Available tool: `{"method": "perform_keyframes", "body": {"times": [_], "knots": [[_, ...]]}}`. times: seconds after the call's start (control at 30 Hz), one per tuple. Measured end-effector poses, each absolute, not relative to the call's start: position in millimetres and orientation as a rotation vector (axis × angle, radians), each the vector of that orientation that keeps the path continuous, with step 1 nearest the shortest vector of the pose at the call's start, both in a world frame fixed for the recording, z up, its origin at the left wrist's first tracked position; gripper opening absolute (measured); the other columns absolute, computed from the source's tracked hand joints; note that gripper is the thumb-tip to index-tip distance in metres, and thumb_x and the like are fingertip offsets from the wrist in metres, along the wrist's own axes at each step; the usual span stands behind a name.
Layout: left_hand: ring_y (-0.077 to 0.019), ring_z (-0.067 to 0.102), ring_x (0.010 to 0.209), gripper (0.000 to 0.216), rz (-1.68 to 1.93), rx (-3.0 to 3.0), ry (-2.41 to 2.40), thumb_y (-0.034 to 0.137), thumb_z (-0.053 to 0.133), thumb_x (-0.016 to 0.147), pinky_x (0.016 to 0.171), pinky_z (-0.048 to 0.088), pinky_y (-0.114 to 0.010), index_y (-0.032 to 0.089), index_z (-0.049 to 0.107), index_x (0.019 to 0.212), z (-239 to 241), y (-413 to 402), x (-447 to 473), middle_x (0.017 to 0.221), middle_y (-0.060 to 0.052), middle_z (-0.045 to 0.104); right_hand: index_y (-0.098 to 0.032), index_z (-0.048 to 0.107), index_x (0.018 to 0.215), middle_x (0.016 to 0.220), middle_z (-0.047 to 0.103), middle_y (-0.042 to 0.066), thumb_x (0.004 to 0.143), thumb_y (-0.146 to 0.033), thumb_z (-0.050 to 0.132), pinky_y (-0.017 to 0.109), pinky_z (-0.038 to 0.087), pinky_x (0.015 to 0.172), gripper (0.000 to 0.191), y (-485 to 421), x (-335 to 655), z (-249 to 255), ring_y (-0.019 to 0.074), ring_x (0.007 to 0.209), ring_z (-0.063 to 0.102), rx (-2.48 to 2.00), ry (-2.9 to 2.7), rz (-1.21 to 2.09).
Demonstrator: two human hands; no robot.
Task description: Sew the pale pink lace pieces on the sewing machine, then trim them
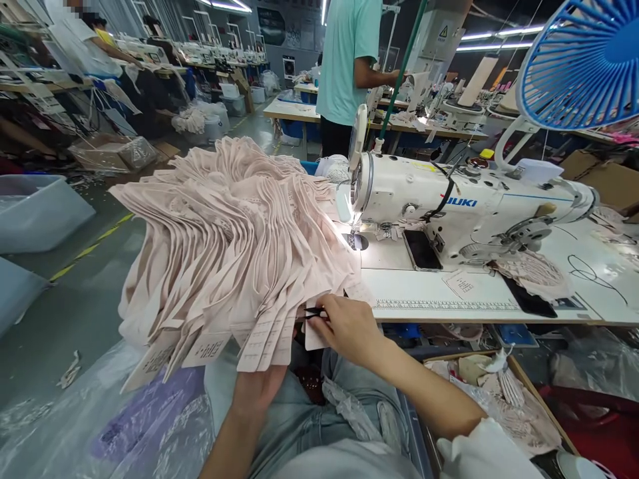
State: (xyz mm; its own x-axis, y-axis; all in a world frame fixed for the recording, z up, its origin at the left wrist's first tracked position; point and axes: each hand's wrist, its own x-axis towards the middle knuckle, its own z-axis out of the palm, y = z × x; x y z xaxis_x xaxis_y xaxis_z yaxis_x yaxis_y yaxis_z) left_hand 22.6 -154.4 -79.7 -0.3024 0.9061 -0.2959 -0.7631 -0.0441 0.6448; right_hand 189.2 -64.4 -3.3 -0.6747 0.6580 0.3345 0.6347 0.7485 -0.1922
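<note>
A large heap of pale pink fabric garments (224, 226), layered in many folds, spills over the table's left end, with printed strips along its front edge. My left hand (262, 389) is under several of these strips (267, 339), touching them from below; its fingers are hidden by the fabric. Closed around small black thread snips (314, 312), my right hand (349, 329) is at the heap's front right corner. The snips' blades point left, close to the strips. A pale piece with a rounded end (313, 338) hangs just below the right hand.
A white sewing machine (409, 189) stands behind the heap, its lamp lit. A phone (422, 249) lies by its base. A blue fan (584, 60) is at upper right. Below the table is a box of fabric pieces (499, 392). A person in a green shirt (347, 60) stands beyond.
</note>
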Motion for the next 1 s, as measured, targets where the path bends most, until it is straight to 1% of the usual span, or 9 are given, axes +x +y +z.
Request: {"method": "perform_keyframes", "body": {"times": [0.17,0.27,0.43,0.53,0.6,0.67,0.73,0.9,1.0], "knots": [[-0.0254,0.054,0.127,0.028,1.669,0.186,0.932,0.042,0.064,0.081,0.101,0.052,-0.037,0.035,0.068,0.108,-75,-158,9,0.129,0.001,0.063,-0.016,0.055,0.091,0.075,0.065,0.004,0.1,-0.032,0.043,0.025,0.023,0.053,0.022,-59,182,-11,0.0124,0.064,0.059,-1.006,-2.601,-0.071],[-0.0242,0.056,0.124,0.036,1.764,0.145,0.956,0.031,0.057,0.083,0.111,0.043,-0.039,0.028,0.062,0.119,-60,-161,-18,0.129,-0.004,0.064,-0.016,0.056,0.096,0.08,0.066,0.004,0.099,-0.036,0.046,0.024,0.026,0.054,0.022,-55,193,-11,0.013,0.069,0.062,-1.094,-2.578,0.034],[-0.0224,0.06,0.118,0.022,2.067,0.043,1.044,0.019,0.059,0.078,0.114,0.038,-0.045,0.026,0.065,0.098,-41,-165,-67,0.122,-0.003,0.067,-0.018,0.053,0.114,0.093,0.064,0.003,0.076,-0.059,0.07,0.025,0.036,0.056,0.058,-58,219,-24,0.0161,0.075,0.062,-1.002,-2.755,0.158],[-0.0144,0.067,0.098,0.009,2.19,-0.045,1.049,0.023,0.056,0.084,0.097,0.053,-0.031,0.025,0.065,0.085,-50,-166,-62,0.098,0.001,0.073,-0.019,0.056,0.112,0.089,0.062,0.003,0.087,-0.03,0.065,0.025,0.035,0.056,0.029,-64,226,-43,0.0144,0.074,0.06,-0.887,-2.763,-0.017],[-0.013,0.066,0.079,0.018,2.101,-0.075,1.019,0.039,0.058,0.086,0.079,0.058,-0.027,0.024,0.067,0.082,-62,-168,-38,0.078,0.003,0.07,-0.018,0.06,0.105,0.077,0.059,0.001,0.091,-0.013,0.049,0.025,0.033,0.056,0.018,-67,226,-52,0.0118,0.067,0.056,-0.775,-2.614,-0.105],[-0.0161,0.066,0.073,0.04,1.734,0.007,0.98,0.058,0.069,0.073,0.069,0.059,-0.028,0.019,0.07,0.082,-73,-173,-6,0.079,-0.002,0.07,-0.017,0.063,0.102,0.067,0.053,0.0,0.093,-0.009,0.041,0.025,0.031,0.056,0.025,-69,223,-53,0.0104,0.062,0.051,-0.612,-2.474,-0.139],[-0.0156,0.063,0.067,0.045,1.474,0.14,1.013,0.052,0.082,0.061,0.059,0.055,-0.024,0.015,0.071,0.084,-77,-176,23,0.078,-0.006,0.07,-0.016,0.064,0.102,0.061,0.048,-0.002,0.095,-0.011,0.041,0.026,0.029,0.054,0.025,-73,219,-46,0.0099,0.059,0.047,-0.473,-2.39,-0.156],[-0.0224,0.068,0.083,0.062,1.453,0.232,1.137,0.051,0.086,0.055,0.068,0.057,-0.027,0.017,0.068,0.104,-58,-168,39,0.091,-0.008,0.073,-0.016,0.066,0.105,0.058,0.041,-0.003,0.095,-0.015,0.049,0.026,0.027,0.051,0.02,-89,207,-27,0.0086,0.056,0.043,-0.25,-2.364,-0.167],[-0.0238,0.069,0.078,0.069,1.336,0.258,1.263,0.037,0.094,0.041,0.059,0.055,-0.024,0.013,0.066,0.1,-43,-160,31,0.082,-0.007,0.073,-0.016,0.065,0.102,0.059,0.042,-0.004,0.095,-0.014,0.049,0.025,0.028,0.051,0.018,-96,202,-28,0.0065,0.055,0.044,-0.157,-2.374,-0.157]]}}
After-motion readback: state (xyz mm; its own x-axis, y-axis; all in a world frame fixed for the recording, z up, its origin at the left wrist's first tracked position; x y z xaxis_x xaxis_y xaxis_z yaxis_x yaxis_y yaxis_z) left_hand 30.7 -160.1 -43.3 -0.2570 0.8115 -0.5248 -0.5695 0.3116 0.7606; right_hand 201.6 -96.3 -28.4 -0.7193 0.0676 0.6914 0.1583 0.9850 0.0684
